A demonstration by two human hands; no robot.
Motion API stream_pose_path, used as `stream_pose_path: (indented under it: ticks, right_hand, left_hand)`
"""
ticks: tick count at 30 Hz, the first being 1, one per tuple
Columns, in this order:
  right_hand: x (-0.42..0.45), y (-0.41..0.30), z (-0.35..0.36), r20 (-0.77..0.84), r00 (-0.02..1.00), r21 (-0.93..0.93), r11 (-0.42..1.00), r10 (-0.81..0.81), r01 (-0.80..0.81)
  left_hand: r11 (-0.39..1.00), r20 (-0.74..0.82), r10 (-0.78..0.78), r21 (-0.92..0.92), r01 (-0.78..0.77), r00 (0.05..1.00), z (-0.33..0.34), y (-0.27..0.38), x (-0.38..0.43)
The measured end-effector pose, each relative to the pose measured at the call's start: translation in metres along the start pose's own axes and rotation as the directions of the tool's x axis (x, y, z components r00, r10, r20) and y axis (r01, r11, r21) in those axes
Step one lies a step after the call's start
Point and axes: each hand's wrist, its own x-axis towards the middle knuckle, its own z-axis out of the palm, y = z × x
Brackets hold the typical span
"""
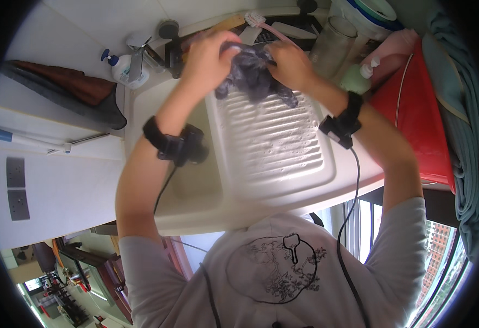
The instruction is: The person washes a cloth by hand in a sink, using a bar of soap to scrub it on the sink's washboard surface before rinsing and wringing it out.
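My left hand [215, 57] grips one side of a dark, wet, crumpled cloth [251, 74], with the thumb towards its top edge. On the other side of the cloth, my right hand [288, 63] has its fingers closed on the fabric. The cloth hangs bunched between both hands over the far end of a white ribbed washboard [272, 139], which is part of a laundry sink. Water drops or suds dot the ridges. Left of the washboard lies the sink basin [194, 180], partly hidden by my left forearm. Each wrist wears a strapped black device with a cable.
A pink-handled brush [256, 19] lies at the back ledge. Pump bottles, one white [129, 74] and one green [356, 78], flank the sink. A cloudy container [333, 43] and a red basin [415, 119] stand right. A brown-and-grey cloth [67, 90] hangs left.
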Motion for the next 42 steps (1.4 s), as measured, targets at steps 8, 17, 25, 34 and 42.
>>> stream_pose_path:
  ticks: [8,17,25,34,42]
  right_hand:
    - [-0.085,0.009,0.056,0.512,0.858,-0.148,0.98,-0.037,0.131]
    - [-0.03,0.043,0.105,0.142,0.985,-0.108,0.988,-0.095,0.111]
    - [-0.087,0.006,0.089,0.32,0.935,-0.091,0.978,-0.151,0.189]
    - [-0.023,0.015,0.101,0.144,0.988,-0.14,0.99,0.052,-0.032]
    - [-0.063,-0.006,0.079,0.378,0.925,-0.203,0.971,-0.039,0.124]
  left_hand:
    - [0.996,0.663,-0.034,0.087,-0.031,0.748,0.068,-0.021,-0.104]
    - [0.958,0.696,-0.153,0.279,-0.069,0.701,0.104,-0.05,-0.078]
    - [0.905,0.7,0.219,0.114,-0.409,0.679,0.082,-0.057,-0.12]
    - [0.957,0.602,-0.046,0.256,-0.139,0.797,0.112,-0.067,-0.076]
    - [0.955,0.679,0.114,0.126,-0.268,0.725,0.094,-0.06,-0.114]
